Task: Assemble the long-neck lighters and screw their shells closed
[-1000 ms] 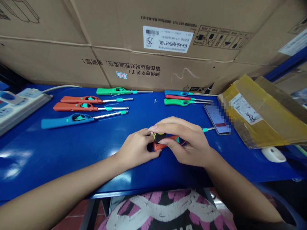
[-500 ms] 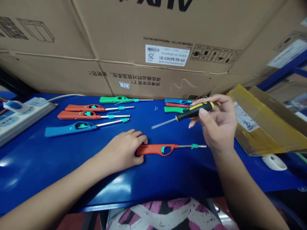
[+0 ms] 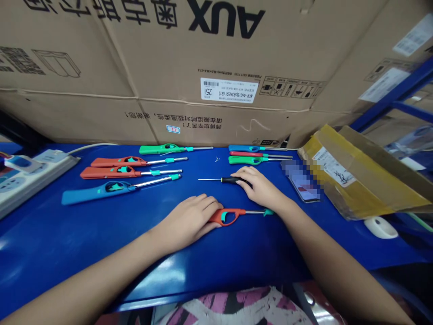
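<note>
An orange long-nosed lighter [image 3: 233,214] lies on the blue table [image 3: 101,234] right in front of me, its metal tube pointing right. My left hand [image 3: 191,220] is closed over its handle end and pins it to the table. A black and yellow screwdriver [image 3: 223,179] lies just behind it, its thin blade pointing left. My right hand [image 3: 259,187] rests on the rear of its handle, fingers curled over it, and my wrist crosses the lighter's tube.
At the left lie a green [image 3: 165,148], two orange [image 3: 125,161] and a blue lighter [image 3: 101,193]. Three more lighters [image 3: 252,154] sit behind my right hand. A phone [image 3: 302,183], a yellow-taped package [image 3: 358,180], a white mouse [image 3: 380,227], a power strip [image 3: 23,178] and big cardboard boxes [image 3: 216,58] surround them.
My right hand lifted the screwdriver off the orange lighter, carried it up and right, then lowered it onto the table behind the lighter. My left hand stayed on the lighter's handle.
</note>
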Action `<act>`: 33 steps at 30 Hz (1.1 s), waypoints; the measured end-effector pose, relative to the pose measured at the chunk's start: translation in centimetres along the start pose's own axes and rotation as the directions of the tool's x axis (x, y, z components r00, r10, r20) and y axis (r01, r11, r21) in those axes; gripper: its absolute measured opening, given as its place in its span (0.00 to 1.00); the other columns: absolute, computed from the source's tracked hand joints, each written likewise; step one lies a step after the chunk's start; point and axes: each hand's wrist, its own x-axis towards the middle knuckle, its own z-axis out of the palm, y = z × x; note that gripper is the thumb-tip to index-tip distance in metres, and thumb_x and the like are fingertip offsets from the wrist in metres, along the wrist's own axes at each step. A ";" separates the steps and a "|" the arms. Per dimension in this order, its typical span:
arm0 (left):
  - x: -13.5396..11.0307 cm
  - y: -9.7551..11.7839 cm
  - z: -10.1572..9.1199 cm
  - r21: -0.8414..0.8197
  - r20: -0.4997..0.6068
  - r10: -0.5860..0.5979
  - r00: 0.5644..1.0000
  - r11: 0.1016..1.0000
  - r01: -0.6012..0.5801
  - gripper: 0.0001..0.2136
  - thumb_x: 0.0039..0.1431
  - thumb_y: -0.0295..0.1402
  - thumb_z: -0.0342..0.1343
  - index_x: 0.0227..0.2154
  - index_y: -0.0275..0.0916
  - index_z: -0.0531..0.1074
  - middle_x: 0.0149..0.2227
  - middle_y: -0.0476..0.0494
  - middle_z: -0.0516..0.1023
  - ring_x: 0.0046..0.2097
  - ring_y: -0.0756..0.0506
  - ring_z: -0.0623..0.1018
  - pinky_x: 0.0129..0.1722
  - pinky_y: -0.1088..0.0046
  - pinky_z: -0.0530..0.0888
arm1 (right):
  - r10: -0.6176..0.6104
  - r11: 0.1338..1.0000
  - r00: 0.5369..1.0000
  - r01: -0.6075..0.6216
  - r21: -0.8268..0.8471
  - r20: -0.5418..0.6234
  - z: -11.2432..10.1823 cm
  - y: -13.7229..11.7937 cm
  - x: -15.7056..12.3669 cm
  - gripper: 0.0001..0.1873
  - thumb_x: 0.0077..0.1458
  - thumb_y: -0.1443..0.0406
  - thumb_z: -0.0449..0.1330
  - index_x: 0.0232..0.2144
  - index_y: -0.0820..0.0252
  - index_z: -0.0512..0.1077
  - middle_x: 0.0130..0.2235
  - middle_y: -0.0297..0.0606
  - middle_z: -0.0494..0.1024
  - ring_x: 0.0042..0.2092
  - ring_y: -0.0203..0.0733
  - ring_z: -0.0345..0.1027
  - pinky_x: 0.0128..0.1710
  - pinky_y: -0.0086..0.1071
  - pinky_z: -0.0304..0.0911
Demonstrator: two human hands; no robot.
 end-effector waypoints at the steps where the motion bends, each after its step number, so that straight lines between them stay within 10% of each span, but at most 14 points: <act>1: -0.1 -0.1 -0.5 0.000 0.003 0.003 1.000 1.000 -0.003 0.13 0.71 0.39 0.51 0.52 0.38 0.69 0.48 0.40 0.77 0.47 0.39 0.77 0.45 0.60 0.74 | -0.018 1.000 1.000 0.018 -0.022 0.004 -0.5 -0.4 -0.1 0.14 0.64 0.67 0.56 0.49 0.56 0.77 0.50 0.47 0.76 0.55 0.54 0.69 0.59 0.57 0.63; 10: -2.2 -3.0 -6.1 -0.076 -0.155 -0.102 0.983 0.993 0.091 0.16 0.70 0.46 0.52 0.55 0.46 0.69 0.51 0.47 0.78 0.49 0.43 0.79 0.47 0.69 0.74 | -0.127 0.909 0.966 0.204 -0.364 0.224 -6.2 -2.5 -1.8 0.15 0.63 0.59 0.63 0.51 0.55 0.74 0.48 0.40 0.82 0.49 0.51 0.76 0.51 0.46 0.67; 19: -1.2 -2.5 -3.7 -0.206 -0.312 -0.076 0.947 0.979 0.011 0.15 0.67 0.40 0.57 0.53 0.41 0.73 0.48 0.43 0.79 0.47 0.44 0.79 0.49 0.69 0.74 | -0.314 0.834 0.945 0.322 -0.448 0.094 -4.2 0.0 -1.9 0.11 0.68 0.63 0.56 0.47 0.62 0.75 0.40 0.44 0.83 0.41 0.47 0.76 0.43 0.40 0.67; 33: -0.5 -1.4 -2.6 -0.448 -0.215 -0.097 0.972 0.894 -0.010 0.14 0.65 0.36 0.60 0.52 0.41 0.76 0.45 0.44 0.81 0.44 0.46 0.80 0.46 0.71 0.75 | -0.428 0.728 0.883 0.462 -0.506 0.191 -1.6 -2.2 -2.5 0.15 0.71 0.62 0.52 0.46 0.66 0.75 0.36 0.43 0.82 0.36 0.44 0.74 0.37 0.37 0.65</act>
